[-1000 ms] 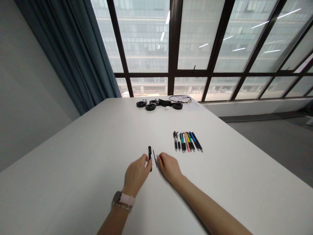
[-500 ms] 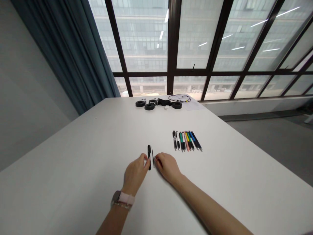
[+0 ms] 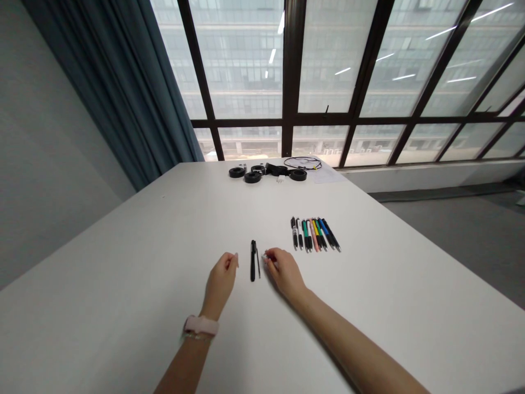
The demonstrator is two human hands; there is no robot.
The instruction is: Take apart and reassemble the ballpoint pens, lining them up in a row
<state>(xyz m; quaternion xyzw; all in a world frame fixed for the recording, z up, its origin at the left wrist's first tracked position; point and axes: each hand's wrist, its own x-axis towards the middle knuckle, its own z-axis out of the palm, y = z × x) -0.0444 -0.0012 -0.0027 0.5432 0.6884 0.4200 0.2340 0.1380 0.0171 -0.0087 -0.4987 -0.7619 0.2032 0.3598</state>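
A black pen (image 3: 252, 265) lies lengthwise on the white table (image 3: 164, 246) between my two hands. Close along its right side is a thin dark pen refill (image 3: 258, 265). My left hand (image 3: 219, 284) is left of the pen and apart from it, its fingers curled closed with nothing showing in them. On the other side, my right hand (image 3: 285, 273) rests beside the refill with thumb and fingers pinched together. Something small and pale shows at its fingertips, too small to name. A watch with a pale pink strap (image 3: 200, 325) is on my left wrist.
A row of several pens (image 3: 315, 235) in mixed colours lies to the right, beyond my right hand. Farther back are several black rolls (image 3: 252, 177), a small white plug (image 3: 280, 178) and a coiled black cable (image 3: 302, 162). A blue curtain (image 3: 123, 82) hangs at the left.
My left hand has let go of the black pen and drawn back to the left. The pen now lies against the refill. My right hand has come slightly away from the refill.
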